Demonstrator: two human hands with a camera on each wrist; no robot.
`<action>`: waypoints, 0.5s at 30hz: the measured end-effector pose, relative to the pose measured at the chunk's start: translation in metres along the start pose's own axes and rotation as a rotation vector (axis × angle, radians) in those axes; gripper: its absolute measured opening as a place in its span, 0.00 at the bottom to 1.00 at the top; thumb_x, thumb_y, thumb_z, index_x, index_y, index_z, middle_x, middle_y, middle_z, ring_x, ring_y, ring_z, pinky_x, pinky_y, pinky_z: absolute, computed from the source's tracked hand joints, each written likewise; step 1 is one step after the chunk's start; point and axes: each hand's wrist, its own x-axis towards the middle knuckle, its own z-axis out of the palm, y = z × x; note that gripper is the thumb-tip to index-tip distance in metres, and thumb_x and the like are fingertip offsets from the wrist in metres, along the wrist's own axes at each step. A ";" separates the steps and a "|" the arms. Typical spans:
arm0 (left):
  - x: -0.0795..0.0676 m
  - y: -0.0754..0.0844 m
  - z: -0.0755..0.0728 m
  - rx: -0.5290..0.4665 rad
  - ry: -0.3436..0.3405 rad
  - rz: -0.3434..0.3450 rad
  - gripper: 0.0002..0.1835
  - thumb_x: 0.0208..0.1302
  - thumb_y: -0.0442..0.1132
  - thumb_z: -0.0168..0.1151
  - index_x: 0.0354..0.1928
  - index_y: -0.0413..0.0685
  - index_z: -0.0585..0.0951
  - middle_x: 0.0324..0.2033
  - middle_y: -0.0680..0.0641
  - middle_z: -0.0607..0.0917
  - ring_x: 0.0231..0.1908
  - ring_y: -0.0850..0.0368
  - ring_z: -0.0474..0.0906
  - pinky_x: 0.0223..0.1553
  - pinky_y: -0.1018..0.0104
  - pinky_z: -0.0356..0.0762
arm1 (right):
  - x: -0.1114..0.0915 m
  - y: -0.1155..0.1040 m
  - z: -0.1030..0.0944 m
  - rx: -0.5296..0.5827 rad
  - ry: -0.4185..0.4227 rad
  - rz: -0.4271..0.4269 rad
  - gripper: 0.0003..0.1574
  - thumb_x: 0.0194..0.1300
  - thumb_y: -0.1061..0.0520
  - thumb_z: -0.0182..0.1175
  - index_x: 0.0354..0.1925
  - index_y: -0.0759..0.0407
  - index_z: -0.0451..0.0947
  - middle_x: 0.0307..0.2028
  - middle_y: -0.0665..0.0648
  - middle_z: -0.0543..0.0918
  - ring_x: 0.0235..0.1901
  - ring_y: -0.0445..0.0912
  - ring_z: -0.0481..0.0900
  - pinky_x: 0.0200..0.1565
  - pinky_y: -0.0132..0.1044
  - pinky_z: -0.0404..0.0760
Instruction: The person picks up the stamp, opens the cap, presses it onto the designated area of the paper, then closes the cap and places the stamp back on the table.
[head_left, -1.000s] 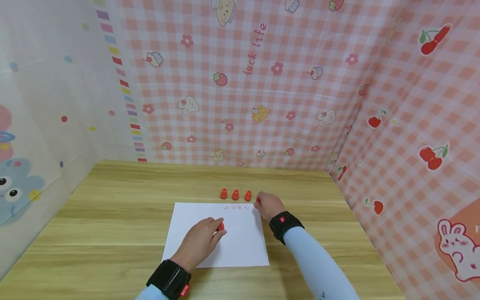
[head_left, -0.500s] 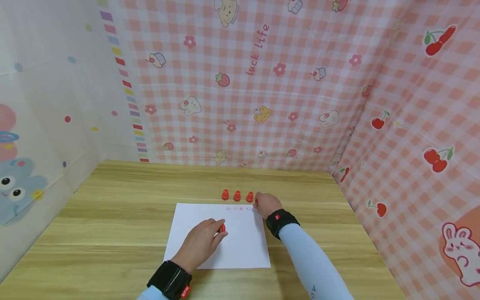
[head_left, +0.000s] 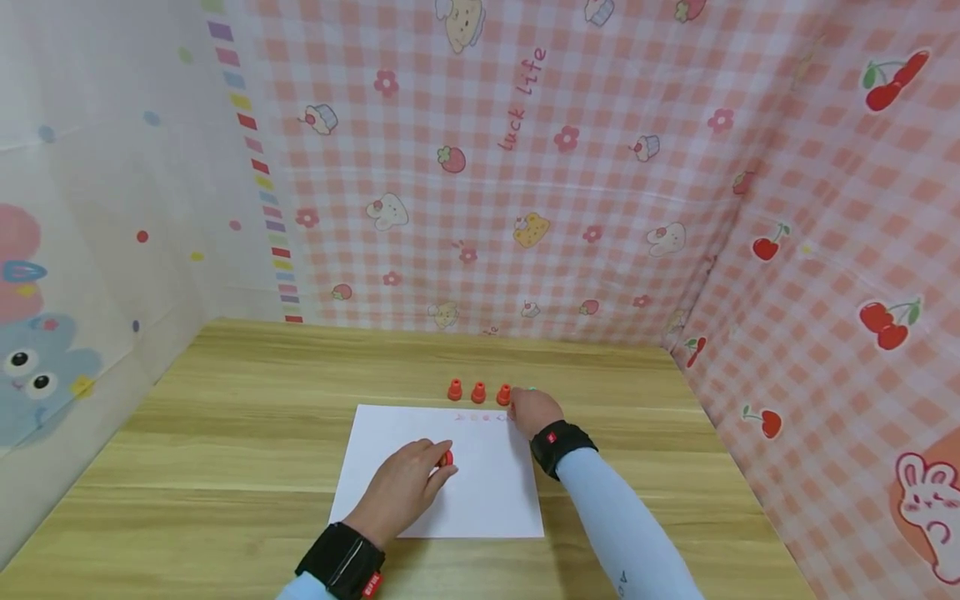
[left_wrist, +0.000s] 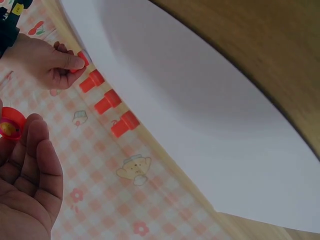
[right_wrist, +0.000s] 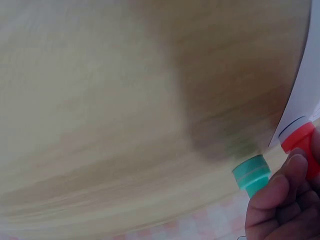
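Note:
My right hand is at the far right corner of the white paper. Its fingers pinch a red stamp, which is mostly hidden in the head view. Just beside those fingers is a green stamp; whether they touch it I cannot tell. Over the middle of the sheet, my left hand holds a small round red piece between thumb and fingers, its inside pink and yellow. Several small pink printed marks run along the paper's far edge.
Three red stamps stand in a row on the wooden table, just beyond the paper. A pink checked cloth hangs behind the table, and more cloth covers both sides.
My right hand has shifted slightly left, closer to the row of red stamps. A bit of green now shows behind it. The left hand keeps its hold, and the head view has drifted slightly.

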 end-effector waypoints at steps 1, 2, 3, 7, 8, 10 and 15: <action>0.000 0.000 0.000 0.000 0.003 0.004 0.19 0.65 0.42 0.67 0.52 0.36 0.82 0.29 0.52 0.78 0.29 0.60 0.71 0.34 0.63 0.75 | 0.000 0.000 0.000 -0.007 0.005 -0.009 0.12 0.62 0.59 0.69 0.29 0.60 0.74 0.21 0.54 0.79 0.23 0.48 0.77 0.31 0.41 0.78; 0.000 0.000 0.000 0.000 0.008 0.008 0.19 0.65 0.42 0.67 0.52 0.36 0.82 0.29 0.51 0.79 0.29 0.60 0.71 0.34 0.62 0.75 | 0.001 0.001 0.001 -0.010 0.008 -0.015 0.12 0.62 0.59 0.69 0.29 0.60 0.74 0.21 0.54 0.79 0.23 0.48 0.77 0.31 0.41 0.78; 0.000 0.000 0.000 0.000 0.012 0.011 0.19 0.65 0.42 0.67 0.52 0.36 0.82 0.29 0.51 0.79 0.29 0.59 0.71 0.34 0.62 0.75 | 0.001 0.001 0.001 -0.015 0.008 -0.020 0.12 0.62 0.59 0.69 0.30 0.60 0.74 0.21 0.54 0.79 0.23 0.48 0.77 0.31 0.41 0.78; 0.001 0.000 0.000 -0.004 -0.009 0.008 0.19 0.65 0.43 0.67 0.53 0.37 0.82 0.29 0.51 0.79 0.30 0.59 0.72 0.35 0.61 0.76 | 0.004 0.002 0.001 -0.002 -0.034 0.002 0.12 0.64 0.58 0.68 0.31 0.60 0.74 0.22 0.53 0.78 0.23 0.47 0.76 0.31 0.40 0.77; 0.001 0.000 0.000 -0.005 -0.015 0.007 0.20 0.65 0.43 0.67 0.53 0.37 0.82 0.30 0.51 0.80 0.30 0.59 0.72 0.35 0.61 0.76 | 0.004 0.002 0.001 -0.002 -0.047 0.007 0.11 0.64 0.58 0.68 0.32 0.60 0.75 0.22 0.53 0.78 0.24 0.47 0.76 0.31 0.40 0.77; 0.001 0.000 0.001 -0.007 -0.029 0.004 0.20 0.65 0.44 0.67 0.53 0.37 0.82 0.30 0.51 0.80 0.30 0.59 0.72 0.36 0.61 0.77 | 0.005 0.002 0.000 0.001 -0.071 0.018 0.10 0.64 0.58 0.68 0.33 0.59 0.75 0.23 0.52 0.78 0.24 0.46 0.75 0.32 0.40 0.77; 0.001 0.000 0.001 -0.011 -0.039 0.003 0.20 0.65 0.44 0.67 0.53 0.36 0.82 0.30 0.51 0.80 0.31 0.59 0.73 0.38 0.60 0.78 | 0.005 0.001 -0.001 0.003 -0.100 0.027 0.09 0.64 0.58 0.68 0.34 0.58 0.76 0.23 0.52 0.78 0.24 0.46 0.75 0.32 0.39 0.76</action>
